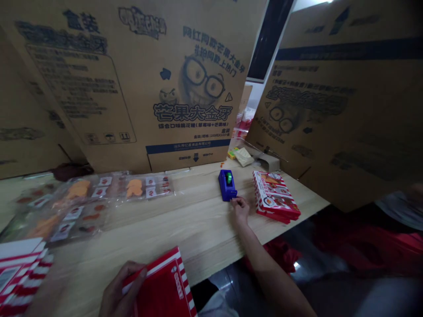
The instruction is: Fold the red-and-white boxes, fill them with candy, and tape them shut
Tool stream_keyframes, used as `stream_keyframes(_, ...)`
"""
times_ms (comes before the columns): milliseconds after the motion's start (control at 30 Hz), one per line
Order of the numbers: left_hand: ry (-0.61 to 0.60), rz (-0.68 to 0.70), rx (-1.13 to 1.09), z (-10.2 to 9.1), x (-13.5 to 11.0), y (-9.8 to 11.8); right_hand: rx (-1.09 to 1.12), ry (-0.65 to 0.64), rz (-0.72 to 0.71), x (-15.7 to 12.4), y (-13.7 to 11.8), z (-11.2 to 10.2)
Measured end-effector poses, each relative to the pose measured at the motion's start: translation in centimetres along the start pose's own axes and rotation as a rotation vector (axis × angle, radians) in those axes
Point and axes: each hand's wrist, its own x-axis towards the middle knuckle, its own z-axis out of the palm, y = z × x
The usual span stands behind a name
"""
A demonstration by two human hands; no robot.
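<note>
Left hand (120, 290) holds a red striped box (161, 286).

Place: a makeshift packing workroom for boxed confectionery, not a home.
Walls: large flattened cardboard cartons (99, 88) stand upright around the work area, printed with Chinese lettering and a grinning cartoon face.
Work surface: a long pale wood-grain desk (185, 220) runs across the view.
Goods: clear plastic packs (142, 187) holding orange shapes lie on it, along with a red-and-white striped box (161, 286).
Tools: a blue tape dispenser (227, 185) sits there too.
Floor: dark glossy tile (224, 279).
</note>
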Motion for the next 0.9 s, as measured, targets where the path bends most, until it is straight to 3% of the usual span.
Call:
stream_keyframes(133,-0.001,0.114,0.074,0.9,-0.4,1.1,0.037,-0.143,0.097,-1.3,-2.2,-1.0)
stream_keyframes(200,-0.021,0.146,0.076,1.4,-0.4,1.8,0.037,-0.369,0.147,-2.1,-4.7,-0.3)
stream_keyframes(267,-0.041,0.157,0.063,1.9,-0.2,2.4,-0.005,-0.948,0.155,-3.0,-8.0,1.6)
stream_keyframes(300,-0.052,0.158,0.054,2.2,0.0,2.6,-0.045,-1.276,0.118,-3.6,-9.8,2.9)
stream_keyframes(367,-0.076,0.157,0.029,2.8,0.1,3.0,-0.104,-1.797,0.026,-5.1,-13.1,5.7)
stream_keyframes(400,-0.088,0.159,0.017,3.1,0.1,3.1,-0.135,-1.999,-0.041,-6.0,-14.3,7.0)
stream_keyframes(467,-0.115,0.169,-0.001,3.6,0.1,3.4,-0.174,-2.265,-0.175,-7.6,-16.0,9.2)
stream_keyframes(500,-0.128,0.177,-0.003,3.8,0.1,3.5,-0.199,-2.339,-0.245,-8.4,-16.3,9.9)
stream_keyframes(567,-0.136,0.206,0.018,4.0,0.1,3.6,-0.290,-2.368,-0.393,-9.5,-16.4,10.6)
stream_keyframes(633,-0.128,0.225,0.052,4.0,0.1,3.7,-0.438,-2.275,-0.521,-10.1,-16.0,10.6)
stream_keyframes(700,-0.116,0.230,0.081,4.0,0.0,3.8,-0.555,-2.165,-0.523,-10.2,-15.5,10.3)
stream_keyframes(800,-0.123,0.235,0.096,4.1,-0.3,4.2,-0.522,-2.124,-0.207,-9.6,-14.4,9.7)
stream_keyframes(900,-0.186,0.267,0.086,4.4,-0.7,5.0,-0.358,-2.233,0.341,-9.3,-12.5,8.7)
